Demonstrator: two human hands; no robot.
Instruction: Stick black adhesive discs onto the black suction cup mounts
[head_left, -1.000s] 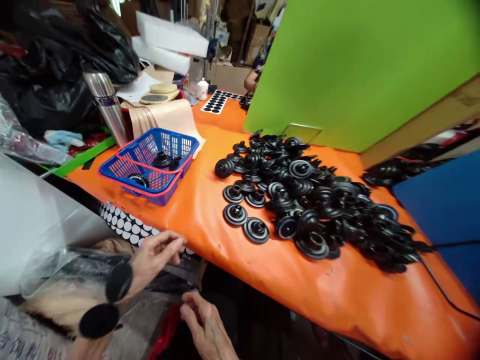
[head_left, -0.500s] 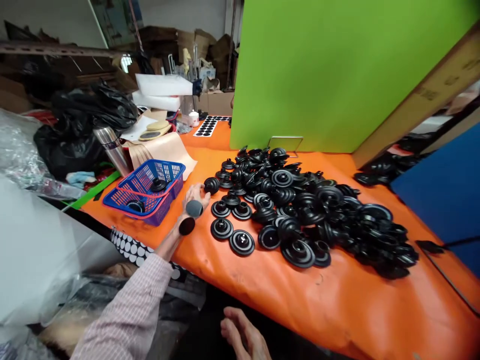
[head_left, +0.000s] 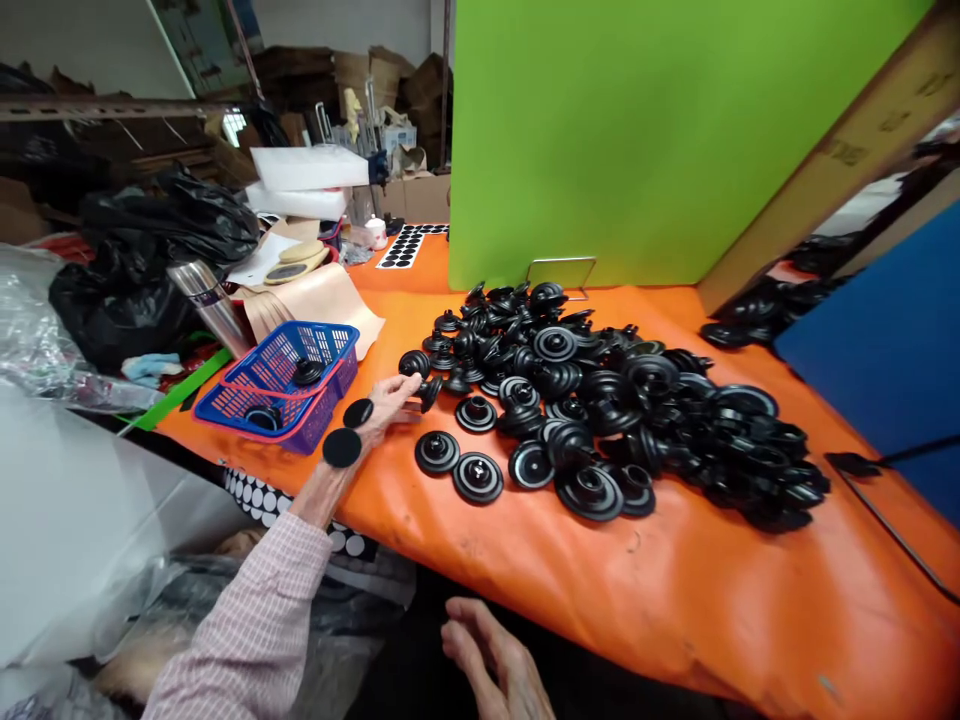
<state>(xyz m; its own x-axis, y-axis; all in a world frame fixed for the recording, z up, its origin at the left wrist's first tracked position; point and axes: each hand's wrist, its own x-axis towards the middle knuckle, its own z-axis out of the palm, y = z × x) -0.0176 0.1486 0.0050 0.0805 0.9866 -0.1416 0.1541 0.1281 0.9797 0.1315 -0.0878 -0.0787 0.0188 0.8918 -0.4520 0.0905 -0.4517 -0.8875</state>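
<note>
My left hand (head_left: pixel 386 402) reaches over the orange tabletop, fingers closed on a black ridged disc with a short stem (head_left: pixel 430 393), which is tilted on edge. Two flat black round pieces (head_left: pixel 342 447) lie on the back of that hand and wrist. Just beyond and to its right spreads a large heap of similar black discs (head_left: pixel 555 344). A few lie singly nearer me, such as one flat disc (head_left: pixel 478 478). My right hand (head_left: pixel 499 660) hovers low, in front of the table edge, fingers loosely curled and apart, holding nothing.
A blue plastic basket (head_left: pixel 319 420) with a couple of black discs inside stands left of my left hand. Behind it are a steel flask (head_left: pixel 206 300) and brown paper (head_left: pixel 352 318). A green panel (head_left: pixel 585 140) rises behind the heap; a blue panel (head_left: pixel 885 350) stands right.
My left hand has closed on a disc from the near left edge of the group and tipped it up. The view has shifted slightly. My right hand stays about where it was.
</note>
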